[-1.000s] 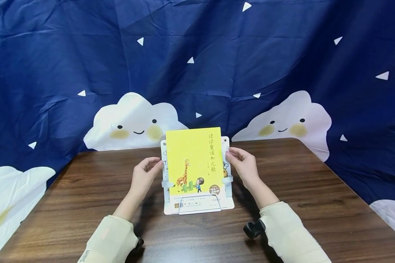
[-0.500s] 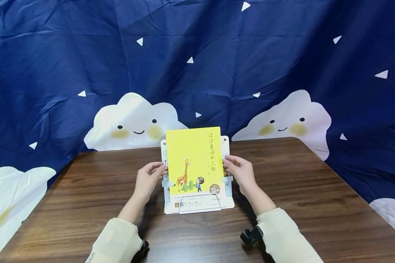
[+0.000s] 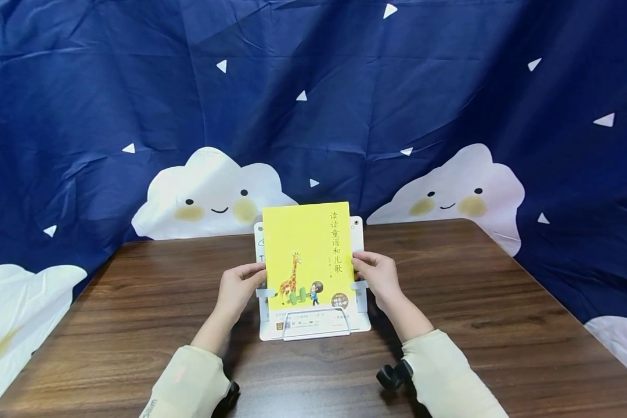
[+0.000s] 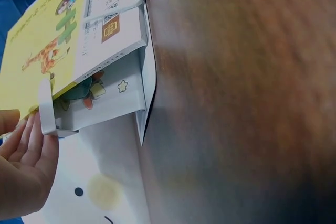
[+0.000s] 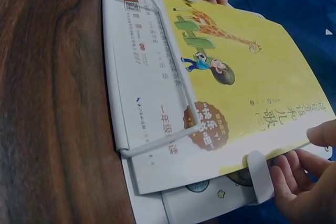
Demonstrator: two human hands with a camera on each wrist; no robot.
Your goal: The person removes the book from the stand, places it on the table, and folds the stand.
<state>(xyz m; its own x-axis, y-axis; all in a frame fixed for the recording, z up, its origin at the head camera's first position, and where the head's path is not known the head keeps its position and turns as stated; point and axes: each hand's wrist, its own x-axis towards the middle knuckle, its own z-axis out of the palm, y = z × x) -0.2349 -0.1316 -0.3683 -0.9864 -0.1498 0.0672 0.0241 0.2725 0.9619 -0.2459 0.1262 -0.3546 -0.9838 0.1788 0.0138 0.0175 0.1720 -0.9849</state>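
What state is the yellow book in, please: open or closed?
Closed: the yellow book shows its front cover facing outward, with the wire holder across its lower part.

The book (image 3: pixel 305 247) stood in the stand (image 3: pixel 357 233) on the table (image 3: pixel 501 325) — the left hand (image 3: pixel 235 288) at its left edge, the right hand (image 3: pixel 382 278) at its right — and the curtain (image 3: pixel 313 125) hung behind the table.

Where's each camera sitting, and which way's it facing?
Head: worn there, facing forward and down at the book on its stand; left hand, right hand, sleeves show.
Left wrist: worn there, facing the book's left edge; both hands show.
Right wrist: worn there, facing the book's cover; both hands show.
Both wrist views share book and stand.
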